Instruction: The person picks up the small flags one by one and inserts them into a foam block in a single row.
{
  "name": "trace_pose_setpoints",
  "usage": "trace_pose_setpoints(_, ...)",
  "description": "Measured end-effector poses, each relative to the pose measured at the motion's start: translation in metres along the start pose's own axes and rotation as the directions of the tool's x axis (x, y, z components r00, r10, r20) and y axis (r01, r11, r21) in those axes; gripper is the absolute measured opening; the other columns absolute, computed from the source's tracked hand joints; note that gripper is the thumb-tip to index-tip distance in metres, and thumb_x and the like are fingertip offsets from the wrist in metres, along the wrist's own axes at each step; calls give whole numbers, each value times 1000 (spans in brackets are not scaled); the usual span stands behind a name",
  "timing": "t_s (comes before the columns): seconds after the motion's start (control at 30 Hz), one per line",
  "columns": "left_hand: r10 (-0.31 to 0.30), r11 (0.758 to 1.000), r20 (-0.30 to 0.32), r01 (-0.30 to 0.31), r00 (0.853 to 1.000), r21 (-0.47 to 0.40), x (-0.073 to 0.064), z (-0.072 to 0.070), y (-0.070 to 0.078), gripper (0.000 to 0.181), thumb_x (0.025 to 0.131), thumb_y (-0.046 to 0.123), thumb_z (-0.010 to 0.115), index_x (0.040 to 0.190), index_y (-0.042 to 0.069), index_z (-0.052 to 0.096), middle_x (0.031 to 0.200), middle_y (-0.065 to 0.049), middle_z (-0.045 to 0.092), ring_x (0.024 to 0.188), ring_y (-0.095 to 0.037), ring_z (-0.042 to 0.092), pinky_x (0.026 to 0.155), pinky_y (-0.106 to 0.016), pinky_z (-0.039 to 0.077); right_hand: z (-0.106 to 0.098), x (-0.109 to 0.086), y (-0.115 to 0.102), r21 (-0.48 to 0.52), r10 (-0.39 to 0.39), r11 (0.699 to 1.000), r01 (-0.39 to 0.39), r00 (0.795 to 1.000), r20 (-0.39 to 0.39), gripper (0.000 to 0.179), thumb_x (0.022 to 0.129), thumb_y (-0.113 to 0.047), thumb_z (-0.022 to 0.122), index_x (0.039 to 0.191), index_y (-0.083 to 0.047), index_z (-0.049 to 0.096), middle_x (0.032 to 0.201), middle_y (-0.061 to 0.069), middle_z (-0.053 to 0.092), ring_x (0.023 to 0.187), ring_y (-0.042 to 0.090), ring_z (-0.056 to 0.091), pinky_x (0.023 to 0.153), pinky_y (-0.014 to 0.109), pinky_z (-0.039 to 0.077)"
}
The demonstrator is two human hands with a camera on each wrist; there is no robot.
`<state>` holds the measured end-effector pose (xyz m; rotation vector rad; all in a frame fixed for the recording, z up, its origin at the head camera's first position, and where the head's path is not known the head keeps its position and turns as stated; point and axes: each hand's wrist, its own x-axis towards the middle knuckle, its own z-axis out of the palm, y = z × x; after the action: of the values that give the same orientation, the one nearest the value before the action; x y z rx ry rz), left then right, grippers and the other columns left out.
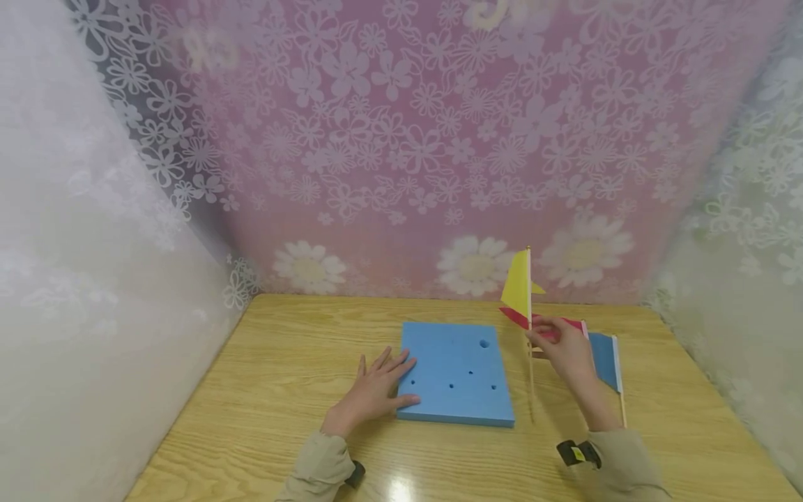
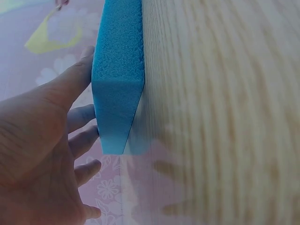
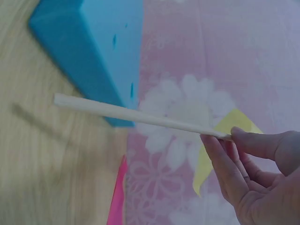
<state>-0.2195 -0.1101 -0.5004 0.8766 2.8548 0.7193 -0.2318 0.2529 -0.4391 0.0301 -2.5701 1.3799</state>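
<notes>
A blue foam board [image 1: 439, 355] with several small holes lies flat on the wooden table. My left hand [image 1: 375, 387] rests on its left edge, fingers spread and straight; in the left wrist view the thumb and fingertips touch the board's top face. My right hand [image 1: 567, 348] pinches the thin wooden stick of a yellow flag [image 1: 517, 286] between thumb and fingers. The stick stands nearly upright to the right of the board, its lower end pointing down. In the right wrist view the bare stick [image 3: 122, 112] reaches out toward the board's side.
Behind and beside the right hand lie a red flag [image 1: 574, 323] and a blue flag [image 1: 604, 357] on sticks. The wooden table [image 1: 301, 348] is walled in by flowered cloth [image 1: 401, 139] at the back and both sides.
</notes>
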Motion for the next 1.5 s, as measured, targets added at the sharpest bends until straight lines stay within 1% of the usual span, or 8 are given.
trace_pose_setpoints(0.2,-9,1000,6,9,1000,4,1,2,-3,76,97,51,64,159,18,37,167,-5,26,155,-37,13,116,-75,2,24,12,-21,115,-40,992,48,997,-69,33,97,-11,71,124,6,64,112,28,69,82,18,75,69,32,62)
trace_pose_setpoints(0.4,-15,1000,1,15,1000,7,1,4,-5,80,96,53,63,161,17,33,168,-6,24,155,-39,12,116,-75,1,58,19,-46,245,-112,959,139,986,-120,29,94,-3,72,121,5,65,109,26,67,81,11,73,69,32,62)
trace_pose_setpoints(0.57,-22,1000,-7,22,1000,12,2,4,-5,81,96,55,63,161,17,33,168,-6,24,155,-40,11,115,-76,1,86,19,-68,284,-187,935,214,975,-119,29,92,-1,73,120,5,66,106,22,68,85,26,74,69,27,62)
trace_pose_setpoints(0.67,-22,1000,-12,23,1000,20,3,4,-5,82,95,56,63,161,17,33,167,-6,25,155,-40,11,115,-76,2,97,10,-92,345,-227,907,242,970,-84,29,92,2,72,120,9,65,107,25,66,89,41,72,72,36,63)
trace_pose_setpoints(0.8,-21,999,-17,22,1000,25,4,4,-5,81,95,56,63,160,17,35,167,-7,26,155,-40,11,114,-77,3,109,-2,-119,419,-287,861,286,956,-63,25,93,6,70,116,13,64,106,32,65,91,51,68,74,45,62)
trace_pose_setpoints(0.93,-24,999,-15,25,1000,34,5,4,-5,81,95,57,63,160,17,35,167,-7,27,155,-40,12,114,-77,4,123,-4,-125,458,-307,835,307,949,-75,23,92,7,70,113,14,65,104,32,65,90,52,68,72,42,63)
trace_pose_setpoints(1.23,-42,998,-7,43,999,42,5,4,-5,81,95,57,64,159,17,36,167,-5,27,156,-38,11,115,-76,3,139,-10,-130,446,-320,835,322,944,-81,24,92,5,71,112,14,65,103,31,67,88,48,70,72,47,62)
trace_pose_setpoints(1.5,-45,998,-4,45,999,46,3,3,-6,80,95,56,63,159,16,37,167,-6,26,156,-38,11,115,-76,3,164,3,-101,429,-289,851,303,952,-99,22,90,2,74,110,7,68,102,25,69,88,46,70,70,48,62)
